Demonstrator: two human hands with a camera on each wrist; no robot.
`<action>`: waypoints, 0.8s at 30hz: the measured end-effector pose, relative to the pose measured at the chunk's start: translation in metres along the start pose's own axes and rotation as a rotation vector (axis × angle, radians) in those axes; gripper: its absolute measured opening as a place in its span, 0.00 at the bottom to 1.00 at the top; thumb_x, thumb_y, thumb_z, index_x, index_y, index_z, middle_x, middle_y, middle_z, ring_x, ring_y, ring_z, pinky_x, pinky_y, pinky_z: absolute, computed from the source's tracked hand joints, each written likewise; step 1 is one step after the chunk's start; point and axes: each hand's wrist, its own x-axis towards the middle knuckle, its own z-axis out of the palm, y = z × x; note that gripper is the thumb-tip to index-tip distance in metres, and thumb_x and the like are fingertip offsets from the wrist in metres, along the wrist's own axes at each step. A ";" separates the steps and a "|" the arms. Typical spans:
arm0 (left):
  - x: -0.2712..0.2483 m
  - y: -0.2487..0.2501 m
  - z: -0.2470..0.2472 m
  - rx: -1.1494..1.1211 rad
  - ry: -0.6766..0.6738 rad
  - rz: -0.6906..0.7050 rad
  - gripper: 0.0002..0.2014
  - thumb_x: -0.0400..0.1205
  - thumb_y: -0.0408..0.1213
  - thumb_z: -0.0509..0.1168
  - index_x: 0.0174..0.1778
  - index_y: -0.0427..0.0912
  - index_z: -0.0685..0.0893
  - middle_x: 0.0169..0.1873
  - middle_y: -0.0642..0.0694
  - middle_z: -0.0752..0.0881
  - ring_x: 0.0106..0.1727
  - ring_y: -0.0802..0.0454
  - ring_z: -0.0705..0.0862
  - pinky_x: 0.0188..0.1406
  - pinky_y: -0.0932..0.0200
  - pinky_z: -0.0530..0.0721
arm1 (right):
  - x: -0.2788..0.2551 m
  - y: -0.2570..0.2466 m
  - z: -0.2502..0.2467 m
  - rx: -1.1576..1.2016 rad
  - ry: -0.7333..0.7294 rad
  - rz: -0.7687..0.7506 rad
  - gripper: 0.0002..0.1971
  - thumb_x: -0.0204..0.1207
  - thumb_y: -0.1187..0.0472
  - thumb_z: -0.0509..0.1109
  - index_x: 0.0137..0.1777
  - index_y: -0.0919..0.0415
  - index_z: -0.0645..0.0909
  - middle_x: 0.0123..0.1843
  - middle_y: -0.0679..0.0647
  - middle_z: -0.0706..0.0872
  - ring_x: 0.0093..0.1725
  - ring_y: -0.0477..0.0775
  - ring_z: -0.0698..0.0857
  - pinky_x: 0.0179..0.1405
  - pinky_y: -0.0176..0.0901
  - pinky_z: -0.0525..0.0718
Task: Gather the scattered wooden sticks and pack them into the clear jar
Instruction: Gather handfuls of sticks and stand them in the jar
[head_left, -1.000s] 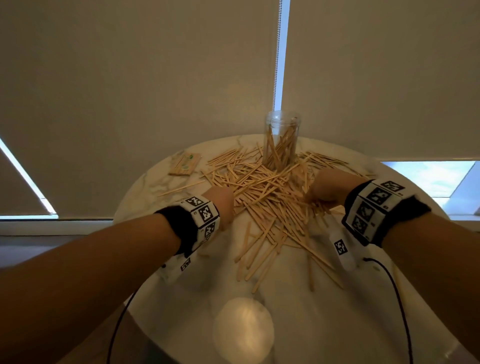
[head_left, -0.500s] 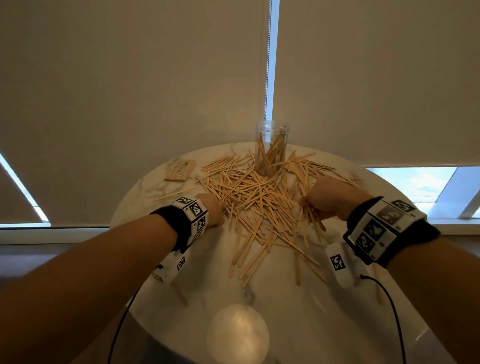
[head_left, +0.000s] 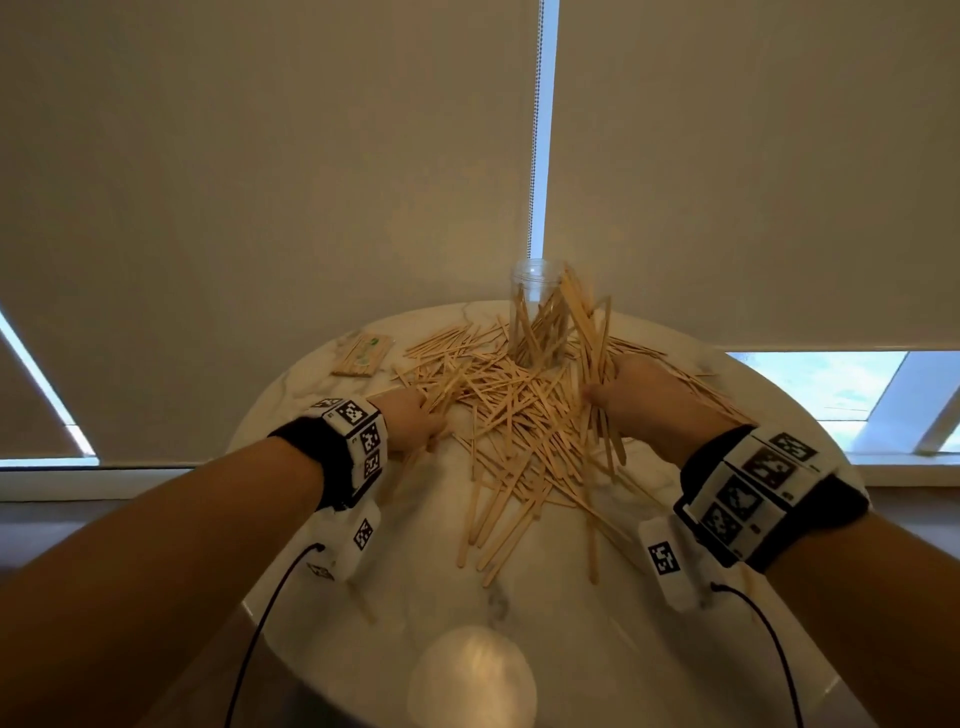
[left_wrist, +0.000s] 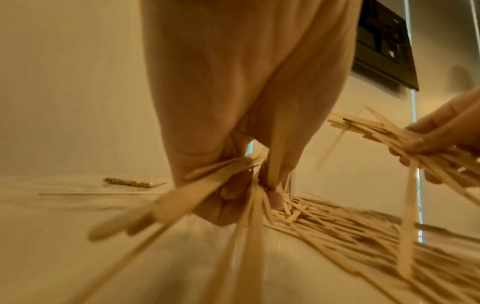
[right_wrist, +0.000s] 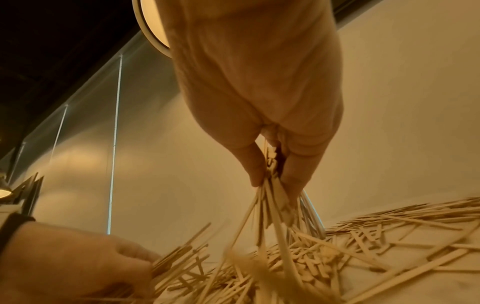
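Note:
A heap of thin wooden sticks (head_left: 511, 415) lies spread across the middle of a round marble table (head_left: 571, 623). The clear jar (head_left: 535, 312) stands upright at the far edge with several sticks inside. My right hand (head_left: 639, 400) grips a bundle of sticks (right_wrist: 272, 197) lifted off the heap, its upper ends fanning up beside the jar. My left hand (head_left: 410, 423) is at the heap's left edge, its fingers curled round a smaller bunch of sticks (left_wrist: 228, 174) low over the table.
A flat packet of sticks (head_left: 363, 354) lies at the table's far left. A few loose sticks (head_left: 498, 525) point toward me near the middle. A round glare spot (head_left: 472, 675) shines on the near table. Window blinds hang close behind the jar.
My right hand has closed on a bundle and raised it off the heap, tilting it up toward the jar. My left hand has closed round sticks at the left edge.

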 end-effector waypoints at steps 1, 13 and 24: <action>0.000 0.000 -0.002 -0.068 -0.004 0.002 0.13 0.84 0.48 0.61 0.49 0.43 0.85 0.41 0.45 0.86 0.36 0.49 0.83 0.33 0.60 0.80 | -0.001 -0.001 0.002 0.011 -0.008 -0.011 0.06 0.84 0.61 0.67 0.47 0.60 0.84 0.44 0.60 0.91 0.44 0.60 0.91 0.50 0.61 0.90; 0.002 0.045 0.012 -0.952 -0.071 0.112 0.10 0.90 0.39 0.59 0.57 0.34 0.77 0.30 0.46 0.73 0.27 0.54 0.71 0.24 0.59 0.75 | -0.003 -0.013 0.030 -0.054 -0.074 -0.124 0.05 0.84 0.60 0.66 0.49 0.58 0.83 0.45 0.58 0.89 0.44 0.58 0.90 0.49 0.59 0.90; 0.022 0.083 0.010 -1.028 0.091 0.276 0.17 0.88 0.51 0.61 0.53 0.40 0.86 0.39 0.44 0.89 0.38 0.46 0.86 0.45 0.49 0.86 | 0.003 -0.023 0.049 -0.247 -0.119 -0.398 0.14 0.85 0.58 0.65 0.36 0.50 0.77 0.33 0.46 0.82 0.34 0.49 0.83 0.26 0.34 0.75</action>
